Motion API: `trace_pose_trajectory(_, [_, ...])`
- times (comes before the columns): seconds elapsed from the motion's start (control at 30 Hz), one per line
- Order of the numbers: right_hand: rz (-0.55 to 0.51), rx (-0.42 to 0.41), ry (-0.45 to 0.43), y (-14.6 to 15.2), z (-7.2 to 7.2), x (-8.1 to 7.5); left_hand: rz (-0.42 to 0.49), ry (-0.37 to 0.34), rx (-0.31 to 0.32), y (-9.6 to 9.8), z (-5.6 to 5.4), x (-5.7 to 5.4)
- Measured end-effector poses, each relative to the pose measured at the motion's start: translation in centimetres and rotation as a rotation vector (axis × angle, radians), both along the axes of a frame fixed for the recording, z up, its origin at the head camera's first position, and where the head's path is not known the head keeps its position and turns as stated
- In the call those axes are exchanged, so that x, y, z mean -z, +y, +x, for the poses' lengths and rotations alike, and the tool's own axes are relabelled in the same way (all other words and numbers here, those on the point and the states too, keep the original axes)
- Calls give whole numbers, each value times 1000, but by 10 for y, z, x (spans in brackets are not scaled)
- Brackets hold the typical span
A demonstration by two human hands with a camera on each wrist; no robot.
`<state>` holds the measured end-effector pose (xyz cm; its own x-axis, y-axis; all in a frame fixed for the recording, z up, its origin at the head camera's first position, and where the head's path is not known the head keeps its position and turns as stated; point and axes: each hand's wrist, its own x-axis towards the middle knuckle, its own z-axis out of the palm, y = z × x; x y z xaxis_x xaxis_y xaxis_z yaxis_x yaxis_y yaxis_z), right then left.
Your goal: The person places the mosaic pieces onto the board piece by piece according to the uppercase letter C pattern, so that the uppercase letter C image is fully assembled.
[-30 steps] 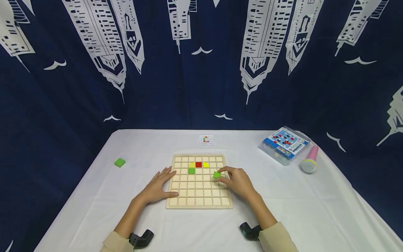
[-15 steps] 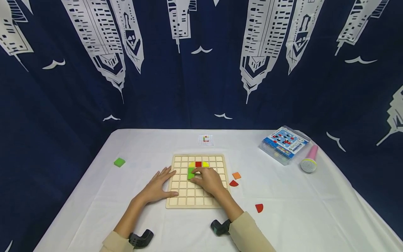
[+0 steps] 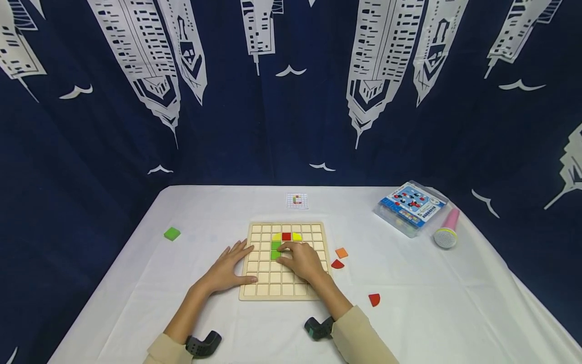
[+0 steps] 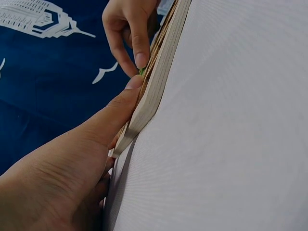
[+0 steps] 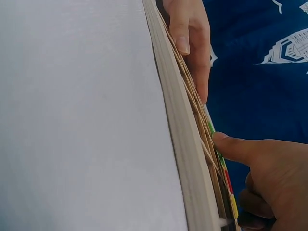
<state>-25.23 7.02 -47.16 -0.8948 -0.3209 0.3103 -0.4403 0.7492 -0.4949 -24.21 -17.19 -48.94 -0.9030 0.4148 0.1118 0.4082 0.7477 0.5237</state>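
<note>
A wooden grid board lies in the middle of the table in the head view. My left hand rests on its left edge, fingers spread and straight, thumb on the near left cells. With thumb and index finger my right hand pinches a green square tile sitting in a cell. Directly above that tile is another green tile. The row beyond holds a yellow piece, a red square tile and a second yellow piece. In the right wrist view the right thumb touches the board's coloured pieces.
Right of the board lie an orange tile and two red quarter-round pieces, one red piece nearer. A green tile lies far left. Behind stands a small pattern card; back right are a plastic box and a toy microphone.
My right hand has carried the green tile left from the board's right side to the cell below the other green tile, uncovering the orange and red pieces. My left hand stays put.
</note>
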Motion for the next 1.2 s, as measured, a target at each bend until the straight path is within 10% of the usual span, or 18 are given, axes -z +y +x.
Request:
trace_pose_trajectory(0.63, [-54,66,-220,128,22,-18,12,-5,3,0,1,-1])
trace_pose_trajectory(1.2, [44,106,-248,145,29,-15,3,2,0,-1,-2,2])
